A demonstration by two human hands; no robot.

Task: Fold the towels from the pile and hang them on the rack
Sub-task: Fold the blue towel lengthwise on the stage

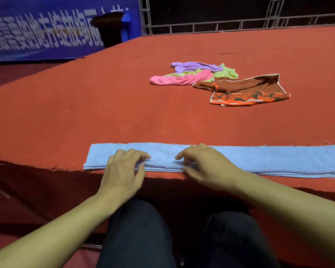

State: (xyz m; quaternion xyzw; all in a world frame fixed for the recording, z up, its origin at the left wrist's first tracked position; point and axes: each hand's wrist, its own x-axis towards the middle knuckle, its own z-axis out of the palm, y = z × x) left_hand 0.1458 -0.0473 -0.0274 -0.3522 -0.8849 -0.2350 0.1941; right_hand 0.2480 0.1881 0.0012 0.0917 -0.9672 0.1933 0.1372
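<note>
A light blue towel [259, 160], folded into a long narrow strip, lies along the near edge of the red-covered table [85, 113]. My left hand [124, 169] rests on the strip's left part, fingers on top and thumb at the near edge. My right hand [203, 165] lies beside it on the middle of the strip, fingers bent loosely on the cloth, thumb at the near edge. Farther back on the table is the pile: a purple towel [195, 66], a yellow-green towel [225, 72], a pink towel [180, 79] and a brown and orange patterned towel [248, 89]. No rack is in view.
A dark bin [109, 29] stands beyond the table's far left corner in front of a blue banner [37, 35]. A metal truss railing [240, 26] runs behind the table. My dark-trousered legs [139, 235] are below the table's near edge.
</note>
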